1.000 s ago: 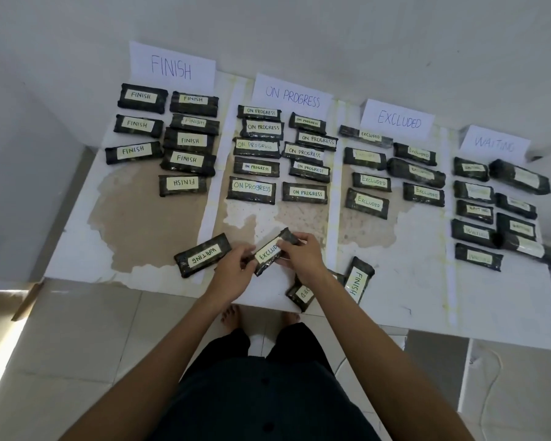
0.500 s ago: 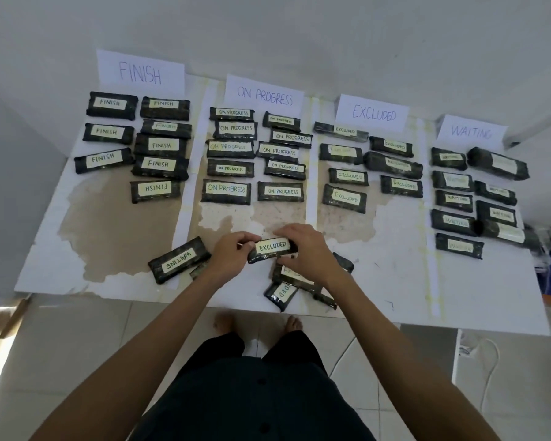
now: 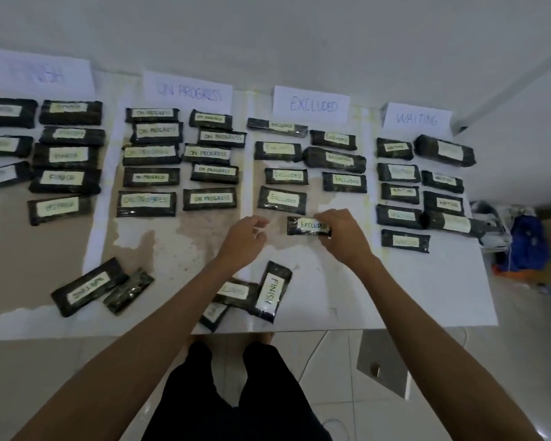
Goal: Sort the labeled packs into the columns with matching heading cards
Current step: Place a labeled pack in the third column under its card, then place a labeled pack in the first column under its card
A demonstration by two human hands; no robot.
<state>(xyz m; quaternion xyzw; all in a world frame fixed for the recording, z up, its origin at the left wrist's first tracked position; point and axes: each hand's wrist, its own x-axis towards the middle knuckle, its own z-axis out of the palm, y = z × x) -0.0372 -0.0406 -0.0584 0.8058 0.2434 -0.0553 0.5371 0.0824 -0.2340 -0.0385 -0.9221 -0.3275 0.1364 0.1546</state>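
My right hand (image 3: 342, 233) grips the right end of a dark pack labeled EXCLUDED (image 3: 306, 225), low in the column under the EXCLUDED heading card (image 3: 312, 105). My left hand (image 3: 245, 238) hovers just left of it, fingers loosely apart and holding nothing. Heading cards FINISH (image 3: 42, 73), ON PROGRESS (image 3: 188, 90) and WAITING (image 3: 417, 117) stand along the back, each with several matching packs below. Unsorted near the front edge lie a WAITING pack (image 3: 86, 286), an unlabeled-side pack (image 3: 129, 289), a FINISH pack (image 3: 272, 291) and two packs partly hidden under my left forearm (image 3: 236, 291).
The white table (image 3: 411, 291) ends just in front of me, with tiled floor beyond. A blue bag (image 3: 528, 240) and clutter sit off the table's right side. The wall rises directly behind the heading cards.
The EXCLUDED pack has travelled from the front centre right and forward into the EXCLUDED column. My left hand has let go of it; only the right hand holds it. The camera turned right.
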